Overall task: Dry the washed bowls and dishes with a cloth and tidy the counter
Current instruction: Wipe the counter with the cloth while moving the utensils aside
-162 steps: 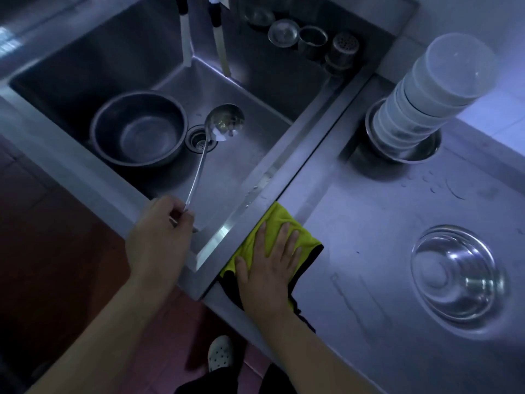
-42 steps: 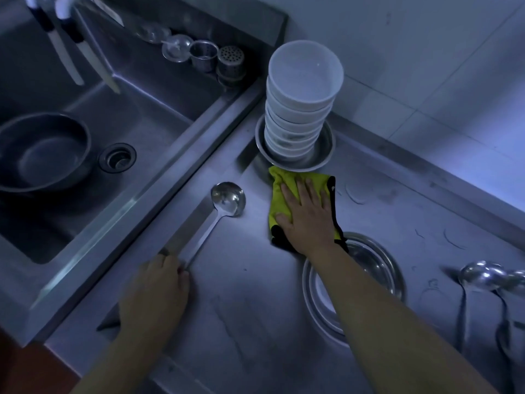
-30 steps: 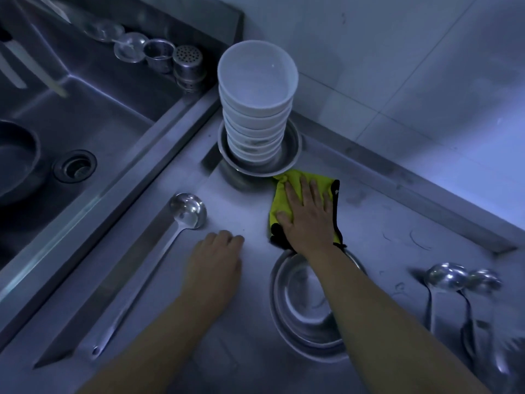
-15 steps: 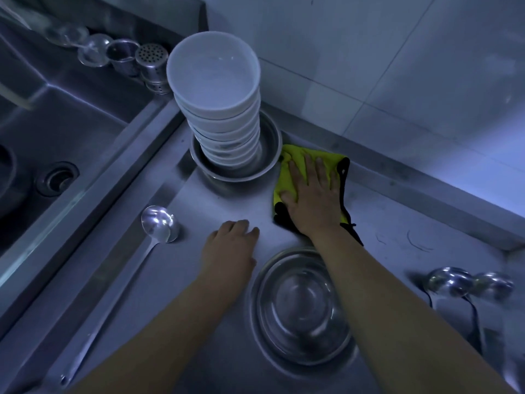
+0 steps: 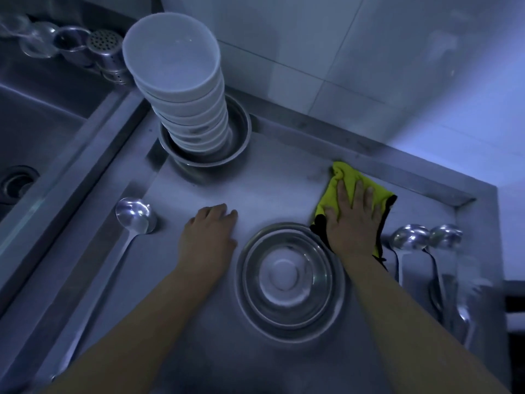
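My right hand [image 5: 350, 220] presses flat, fingers spread, on a yellow cloth with a black edge [image 5: 345, 180] near the back right of the steel counter [image 5: 272, 177]. My left hand [image 5: 208, 237] rests palm down on the bare counter, holding nothing. Between my hands lies an upturned steel bowl [image 5: 289, 277]. A tall stack of white bowls [image 5: 181, 89] stands in a steel dish [image 5: 238, 140] at the back. A steel ladle [image 5: 135, 216] lies left of my left hand.
The sink [image 5: 37, 129] drops away on the left, with a drain [image 5: 14, 182] and small steel cups [image 5: 105, 51] on its back ledge. Two more ladles [image 5: 426, 240] lie at the right edge. A tiled wall [image 5: 369, 66] rises behind the counter.
My right hand has slid the cloth to the right along the back of the counter, away from the bowl stack. My left hand let go of the ladle earlier and now rests on the counter.
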